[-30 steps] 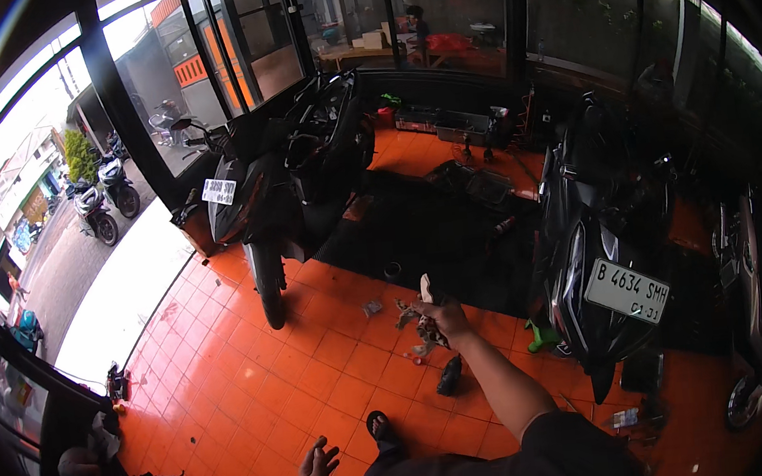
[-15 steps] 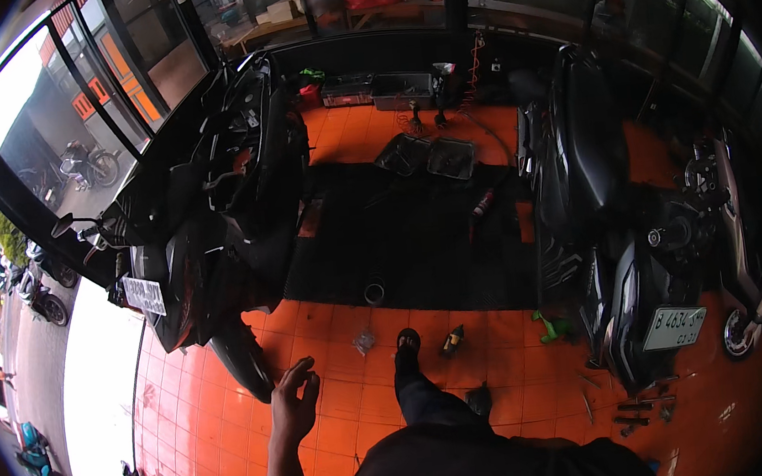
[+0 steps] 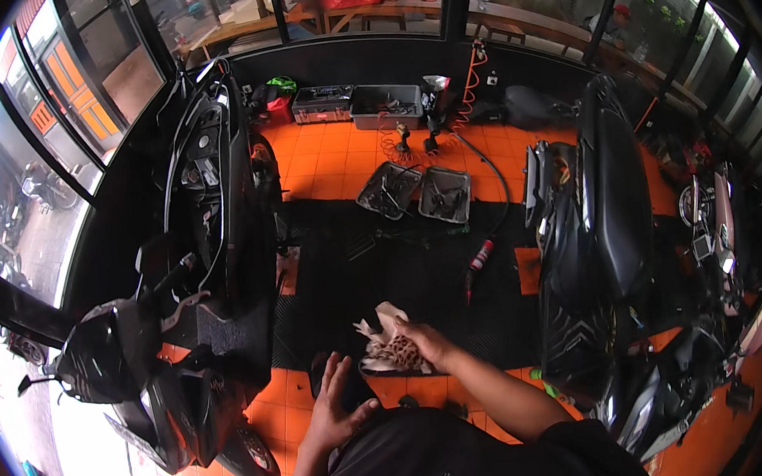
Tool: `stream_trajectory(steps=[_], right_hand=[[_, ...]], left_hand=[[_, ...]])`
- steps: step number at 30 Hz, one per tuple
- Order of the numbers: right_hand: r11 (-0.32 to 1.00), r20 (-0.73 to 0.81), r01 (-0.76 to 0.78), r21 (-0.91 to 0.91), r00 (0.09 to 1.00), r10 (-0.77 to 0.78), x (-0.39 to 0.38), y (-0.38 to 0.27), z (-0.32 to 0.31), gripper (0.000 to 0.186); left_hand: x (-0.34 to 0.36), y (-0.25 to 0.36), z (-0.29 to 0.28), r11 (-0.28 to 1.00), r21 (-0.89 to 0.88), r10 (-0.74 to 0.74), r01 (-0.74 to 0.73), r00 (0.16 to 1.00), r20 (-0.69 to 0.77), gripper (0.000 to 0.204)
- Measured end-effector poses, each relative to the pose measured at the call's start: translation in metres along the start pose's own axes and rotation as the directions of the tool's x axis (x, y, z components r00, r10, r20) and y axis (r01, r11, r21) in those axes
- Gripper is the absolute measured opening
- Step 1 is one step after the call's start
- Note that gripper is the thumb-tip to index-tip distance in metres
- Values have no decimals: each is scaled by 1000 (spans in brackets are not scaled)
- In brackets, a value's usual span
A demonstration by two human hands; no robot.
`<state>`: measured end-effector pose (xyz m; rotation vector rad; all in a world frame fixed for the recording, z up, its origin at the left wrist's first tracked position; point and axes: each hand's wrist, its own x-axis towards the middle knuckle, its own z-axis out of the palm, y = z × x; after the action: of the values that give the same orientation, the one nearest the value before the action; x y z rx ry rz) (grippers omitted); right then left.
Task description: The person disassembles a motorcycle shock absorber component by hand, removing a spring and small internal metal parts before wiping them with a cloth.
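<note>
A crumpled rag (image 3: 395, 350), pale beige with dark brown spots on one part, hangs in front of me. My right hand (image 3: 426, 342) is closed around its right side, the forearm reaching in from the lower right. To the left of the rag, my left hand (image 3: 334, 412) holds nothing; its fingers are stretched and the thumb stands apart. Below both hands lie the orange tiled floor (image 3: 279, 422) and the near edge of a black mat (image 3: 376, 284). The rag covers part of that edge.
A partly stripped motor scooter (image 3: 202, 191) stands left, a dark one (image 3: 613, 216) right. On the mat are two parts trays (image 3: 390, 189) and a red-and-black tool (image 3: 479, 261) by a hose. Toolboxes (image 3: 322, 104), a grey bin (image 3: 385, 106) and power drills (image 3: 403, 139) stand farther back.
My right hand has come into view holding the rag. My left hand has moved right, nearer my body. The view has shifted toward the mat and brightened.
</note>
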<state>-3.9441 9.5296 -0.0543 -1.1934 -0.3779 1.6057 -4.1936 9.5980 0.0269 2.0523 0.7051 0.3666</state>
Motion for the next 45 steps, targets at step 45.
stream_trajectory(steps=[45], right_hand=[[741, -463, -211, -637, 874, -150, 1005, -796, -373, 50]], left_hand=[[1321, -306, -325, 251, -779, -679, 575, 678, 282, 19]])
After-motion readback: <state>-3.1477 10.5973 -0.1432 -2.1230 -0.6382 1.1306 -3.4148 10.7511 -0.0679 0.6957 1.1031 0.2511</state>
